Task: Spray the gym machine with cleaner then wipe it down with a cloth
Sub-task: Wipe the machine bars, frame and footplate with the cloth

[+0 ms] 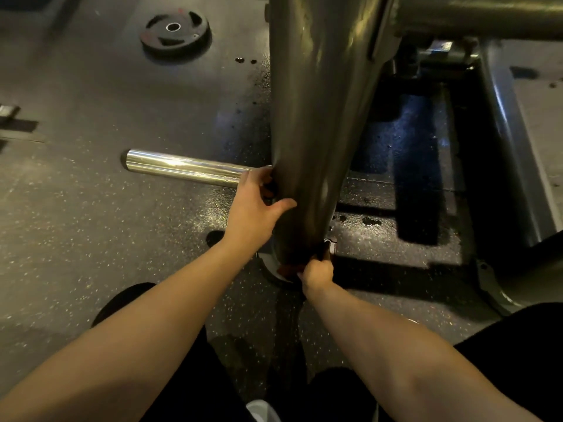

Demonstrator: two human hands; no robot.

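Note:
The gym machine's thick grey upright post (pixel 316 117) fills the middle of the view and meets the floor near my hands. My left hand (pixel 259 205) holds the post's left side, thumb across its front, fingers curled round the edge. Lower down, my right hand (pixel 316 272) grips a dark cloth (pixel 289 266) with a reddish edge, pressed against the foot of the post. Most of the cloth is hidden in shadow. No spray bottle is in view.
A chrome peg (pixel 182 167) sticks out leftward from the post beside my left hand. A black weight plate (pixel 173 30) lies on the speckled rubber floor at the back left. The machine's frame rail (pixel 511 153) runs along the right. My legs are at the bottom.

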